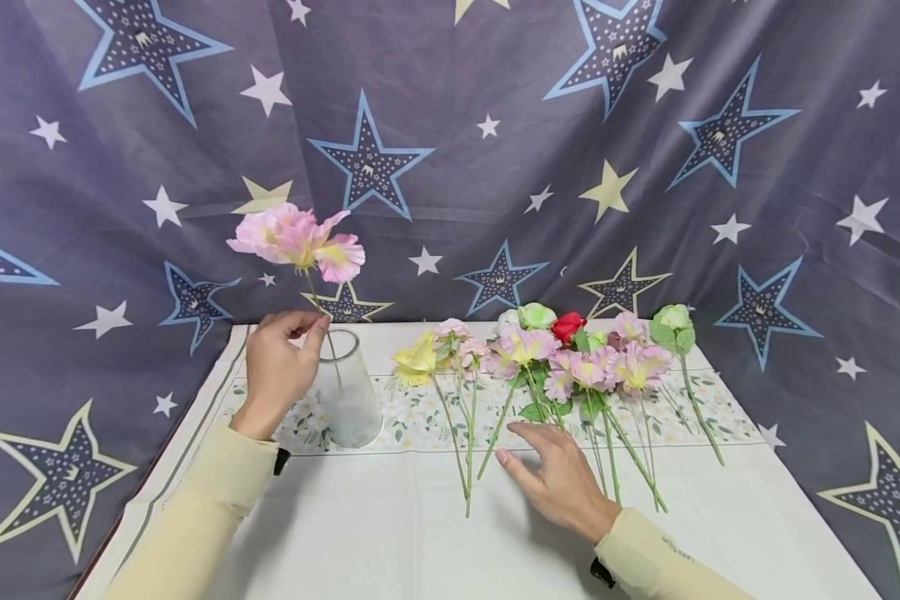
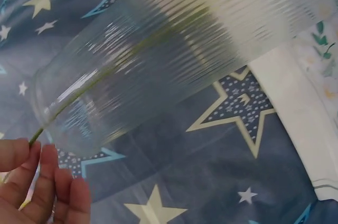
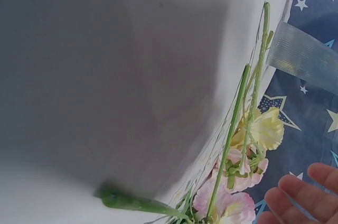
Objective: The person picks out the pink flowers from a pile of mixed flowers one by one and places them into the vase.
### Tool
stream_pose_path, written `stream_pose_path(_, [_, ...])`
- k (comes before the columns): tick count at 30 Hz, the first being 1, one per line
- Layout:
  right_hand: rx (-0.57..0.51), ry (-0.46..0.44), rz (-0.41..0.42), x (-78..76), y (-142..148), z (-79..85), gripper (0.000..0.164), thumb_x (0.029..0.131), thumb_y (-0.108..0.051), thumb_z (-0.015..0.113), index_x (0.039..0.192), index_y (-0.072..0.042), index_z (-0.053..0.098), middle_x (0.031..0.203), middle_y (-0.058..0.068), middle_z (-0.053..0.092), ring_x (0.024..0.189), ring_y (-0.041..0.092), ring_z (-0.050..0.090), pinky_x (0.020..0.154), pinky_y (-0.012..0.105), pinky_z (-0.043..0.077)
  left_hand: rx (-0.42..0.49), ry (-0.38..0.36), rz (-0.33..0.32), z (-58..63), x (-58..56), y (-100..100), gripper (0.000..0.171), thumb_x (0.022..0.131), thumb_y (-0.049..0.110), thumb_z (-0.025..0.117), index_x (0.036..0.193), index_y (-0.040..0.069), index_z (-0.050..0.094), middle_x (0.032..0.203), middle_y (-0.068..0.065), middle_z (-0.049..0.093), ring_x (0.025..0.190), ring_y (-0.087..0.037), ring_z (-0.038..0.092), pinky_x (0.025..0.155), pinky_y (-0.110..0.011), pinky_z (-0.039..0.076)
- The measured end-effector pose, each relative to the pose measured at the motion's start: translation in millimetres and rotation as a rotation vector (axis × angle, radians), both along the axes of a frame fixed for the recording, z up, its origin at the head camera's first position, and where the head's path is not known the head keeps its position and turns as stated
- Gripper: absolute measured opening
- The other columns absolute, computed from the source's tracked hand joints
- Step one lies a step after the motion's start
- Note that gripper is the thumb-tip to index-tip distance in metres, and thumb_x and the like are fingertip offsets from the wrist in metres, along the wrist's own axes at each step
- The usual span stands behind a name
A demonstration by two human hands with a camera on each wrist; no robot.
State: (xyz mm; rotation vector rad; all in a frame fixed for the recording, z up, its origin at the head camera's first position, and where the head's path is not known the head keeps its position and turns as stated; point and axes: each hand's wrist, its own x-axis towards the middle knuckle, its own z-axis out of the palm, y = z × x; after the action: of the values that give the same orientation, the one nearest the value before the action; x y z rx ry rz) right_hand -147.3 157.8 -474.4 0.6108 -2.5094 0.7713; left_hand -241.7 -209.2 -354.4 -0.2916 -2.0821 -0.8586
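A pink artificial flower with a yellowish centre stands above a clear ribbed glass vase. My left hand pinches its thin stem just over the vase's rim. The stem's lower part runs down inside the glass, as the left wrist view shows through the ribbed wall. Over the white cloth, my right hand hovers by the stem ends of the lying flowers, fingers apart and holding nothing. Nearest to it is a green stem of a pink-and-yellow flower.
Several artificial flowers lie across the table's right half: a yellow one, a red one and a pale green one among pink ones. A floral band crosses the white tablecloth. Behind hangs a starry dark curtain.
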Motion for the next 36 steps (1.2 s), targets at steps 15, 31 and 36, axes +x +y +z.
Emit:
stream_pose_path(15, [-0.004, -0.025, -0.005, -0.1, 0, 0.9, 0.046, 0.094, -0.051, 0.052, 0.126, -0.020, 0.060, 0.122, 0.005, 0.062, 0.113, 0.017, 0.053, 0.096, 0.045, 0.043, -0.074, -0.096, 0.017, -19.8, 3.8, -2, 0.012, 0.080, 0.018, 0.071, 0.078, 0.006, 0.072, 0.093, -0.012, 0.064, 0.093, -0.033, 0.052, 0.079, -0.049, 0.041])
stream_pose_path(31, [-0.007, -0.008, -0.007, -2.0, 0, 0.7, 0.046, 0.092, -0.052, 0.054, 0.124, -0.019, 0.061, 0.121, 0.002, 0.062, 0.112, 0.017, 0.054, 0.095, 0.045, 0.044, -0.230, -0.129, 0.209, -14.5, 20.2, -7, 0.036, 0.079, 0.043, 0.071, 0.090, 0.009, 0.071, 0.091, -0.009, 0.061, 0.085, -0.031, 0.056, 0.062, -0.051, 0.045])
stream_pose_path(36, [-0.007, 0.002, -0.013, -2.9, 1, 0.8, 0.046, 0.092, -0.052, 0.054, 0.124, -0.020, 0.061, 0.120, 0.002, 0.063, 0.111, 0.017, 0.055, 0.093, 0.045, 0.046, -0.206, -0.113, 0.213, -18.5, 23.6, -8, 0.041, 0.079, 0.048, 0.070, 0.092, 0.009, 0.071, 0.093, -0.009, 0.062, 0.085, -0.031, 0.057, 0.061, -0.050, 0.045])
